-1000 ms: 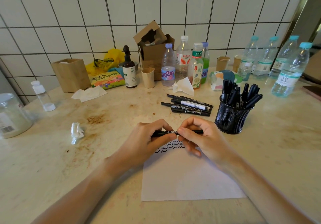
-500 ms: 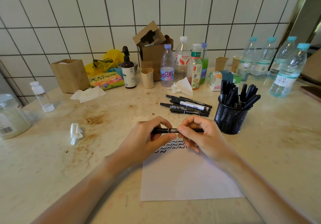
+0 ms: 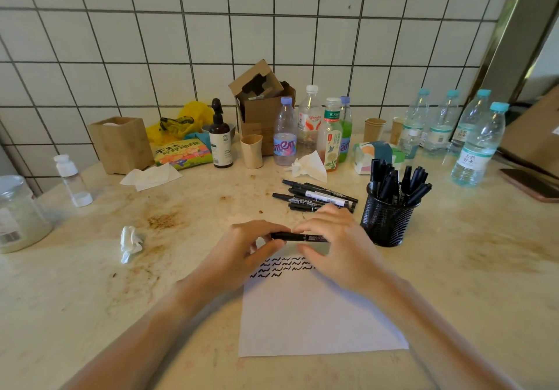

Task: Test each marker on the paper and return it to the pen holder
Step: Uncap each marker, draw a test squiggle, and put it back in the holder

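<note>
Left hand: your left hand [image 3: 242,246] curls its fingers round the left end of the marker [image 3: 298,237], thumb underneath.
Right hand: your right hand [image 3: 335,238] pinches the marker's right part, fingers bent over the barrel.
Marker: black, held level between both hands, above the top edge of the paper [image 3: 314,317]. You cannot tell from here whether the cap is seated.
Paper: white sheet flat on the counter [image 3: 90,299], near you; three rows of black squiggles [image 3: 281,267] at its top, partly under your hands.
Holder: black mesh holder [image 3: 387,223] upright just right of your right hand, packed with black markers, caps up.
Loose markers: a small pile [image 3: 314,197] lying on the counter behind your hands, left of the holder.
Back row: bottles [image 3: 311,129], cardboard box [image 3: 263,108], paper cups, wooden box [image 3: 121,144] against the tiled wall.
Left side: crumpled tissue [image 3: 130,243] on the stained counter; a jar [image 3: 18,214] at the far left edge.
</note>
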